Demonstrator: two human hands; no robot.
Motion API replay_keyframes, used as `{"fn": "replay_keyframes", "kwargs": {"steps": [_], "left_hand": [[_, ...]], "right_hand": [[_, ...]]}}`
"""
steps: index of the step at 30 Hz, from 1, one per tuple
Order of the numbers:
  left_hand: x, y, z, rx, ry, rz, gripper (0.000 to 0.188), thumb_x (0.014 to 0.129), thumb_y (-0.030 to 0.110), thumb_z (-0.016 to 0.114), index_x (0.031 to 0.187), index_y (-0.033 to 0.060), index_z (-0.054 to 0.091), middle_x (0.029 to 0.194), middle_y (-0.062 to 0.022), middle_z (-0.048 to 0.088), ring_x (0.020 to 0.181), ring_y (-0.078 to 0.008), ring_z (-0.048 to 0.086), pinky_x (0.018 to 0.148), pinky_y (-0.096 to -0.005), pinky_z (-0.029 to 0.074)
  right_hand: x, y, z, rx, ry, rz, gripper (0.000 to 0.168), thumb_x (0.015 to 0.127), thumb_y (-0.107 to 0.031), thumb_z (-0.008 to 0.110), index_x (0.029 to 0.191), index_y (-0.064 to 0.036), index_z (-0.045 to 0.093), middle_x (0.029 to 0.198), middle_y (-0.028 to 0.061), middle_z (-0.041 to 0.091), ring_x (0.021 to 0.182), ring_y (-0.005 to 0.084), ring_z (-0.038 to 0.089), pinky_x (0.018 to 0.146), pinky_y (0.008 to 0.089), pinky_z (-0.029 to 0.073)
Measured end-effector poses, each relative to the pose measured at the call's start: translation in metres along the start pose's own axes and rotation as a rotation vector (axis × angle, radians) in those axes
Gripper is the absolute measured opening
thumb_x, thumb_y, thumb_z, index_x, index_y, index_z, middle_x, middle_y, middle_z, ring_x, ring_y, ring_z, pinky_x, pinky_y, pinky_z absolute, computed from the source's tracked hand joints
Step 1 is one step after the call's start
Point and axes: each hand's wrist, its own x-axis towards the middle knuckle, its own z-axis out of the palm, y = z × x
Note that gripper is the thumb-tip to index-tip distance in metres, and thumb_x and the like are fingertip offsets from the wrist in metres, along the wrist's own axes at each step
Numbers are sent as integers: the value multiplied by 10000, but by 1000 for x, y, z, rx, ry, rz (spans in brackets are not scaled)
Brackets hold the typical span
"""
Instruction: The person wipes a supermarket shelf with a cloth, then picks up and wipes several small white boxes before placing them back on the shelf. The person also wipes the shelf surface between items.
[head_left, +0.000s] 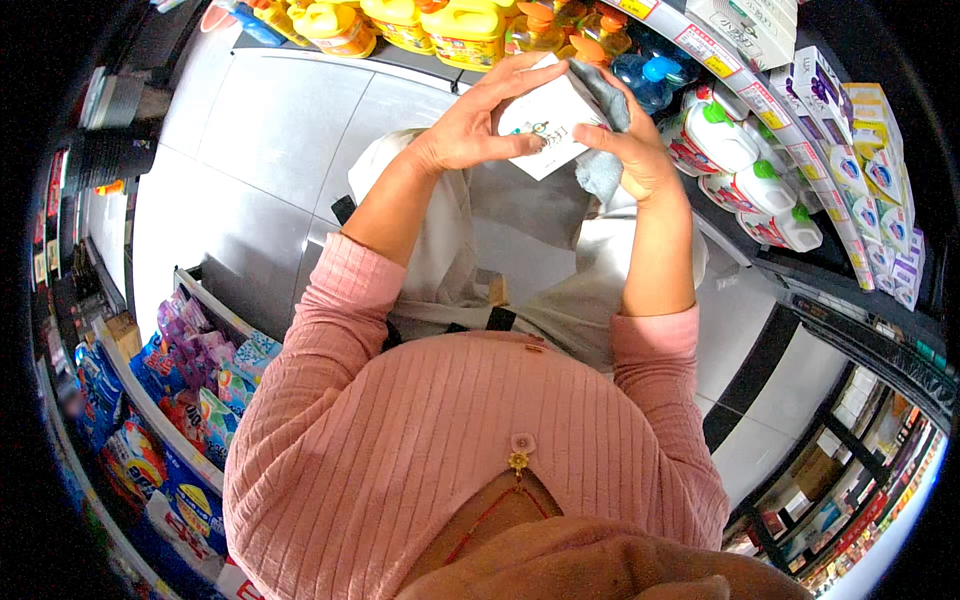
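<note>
Between my two hands, at the top middle, is a white box (551, 120) with printed characters and a small green picture. My left hand (487, 124) grips it from the left, the thumb across its printed face and the fingers along its upper edge. On the right, my right hand (626, 146) presses a thumb to the box's edge and holds a grey-blue cloth (600, 174) against its side. Part of the cloth hangs below the box; the rest lies behind it, partly hidden by my fingers.
Yellow jugs (469, 34) and orange-pump bottles stand on a low shelf ahead. At right, a shelf edge with price tags (772, 112) curves above white green-capped bottles (765, 187), with soap boxes (821, 86) on it. Detergent bags (187, 390) fill a shelf at lower left.
</note>
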Motion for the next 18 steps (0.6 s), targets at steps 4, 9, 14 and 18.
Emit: {"fn": "replay_keyframes", "kwargs": {"steps": [4,9,14,18], "left_hand": [[1,-1,4,62,30,112,895,657,81,766,1442,146,342,1437,-123,273,1326,-236,298,1086,-353,278],[0,-5,7,-99,248,88,1251,589,354,871,1493,118,39,1497,-152,192,1348,-282,271,1084,-415,273],[1,0,21,-92,257,18,1416,503,425,906,1483,114,-66,1513,-184,112,1392,-302,174,1117,-429,177],[0,0,18,-114,294,4,1293,551,302,910,1469,114,19,1448,-157,253,1332,-284,283,1086,-410,249]], "right_hand": [[-1,-5,-3,-26,-35,-2,908,558,-59,853,1339,-13,392,1221,90,540,1132,207,512,996,326,390],[6,5,-6,83,-33,-170,919,534,-38,833,1339,-11,388,1215,90,540,1129,208,512,998,338,388],[7,1,3,152,14,-278,945,535,-96,827,1357,-34,366,1228,85,520,1153,231,500,1011,368,382],[7,6,9,51,-3,-323,969,521,-111,840,1360,-38,360,1254,86,505,1170,233,489,1026,381,371]]}}
